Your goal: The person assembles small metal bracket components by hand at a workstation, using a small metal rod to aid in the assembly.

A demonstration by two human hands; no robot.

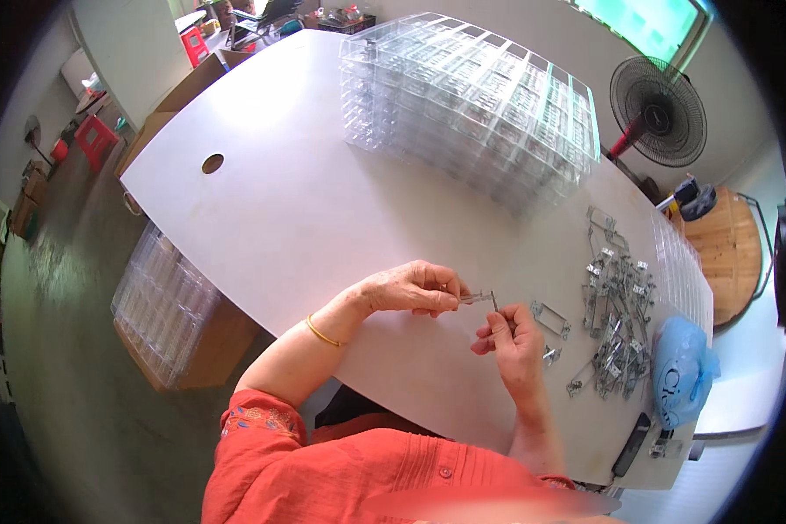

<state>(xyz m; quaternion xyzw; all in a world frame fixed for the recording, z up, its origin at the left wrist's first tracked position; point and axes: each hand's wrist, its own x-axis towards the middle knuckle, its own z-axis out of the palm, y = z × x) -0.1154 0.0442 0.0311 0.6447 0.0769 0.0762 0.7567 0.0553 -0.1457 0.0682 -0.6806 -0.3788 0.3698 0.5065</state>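
Observation:
A small metal bracket [477,298] is held above the white table, between my two hands. My left hand [421,288] pinches its left end, fingers pressed together. At the other end, my right hand [511,336] grips an upright part of the metal between thumb and fingers. Just right of my right hand, a loose metal frame bracket [550,320] lies on the table, with a smaller metal piece [551,355] below it. Farther right is a tangled pile of similar metal brackets [618,323]. The gripped ends are partly hidden by my fingers.
The white table [262,201] carries a tall stack of clear plastic trays [472,96] at the back. At the right are a blue plastic bag [681,360] and a dark long object [631,444]. A black fan [658,112] stands behind; more clear trays [168,297] sit at the left.

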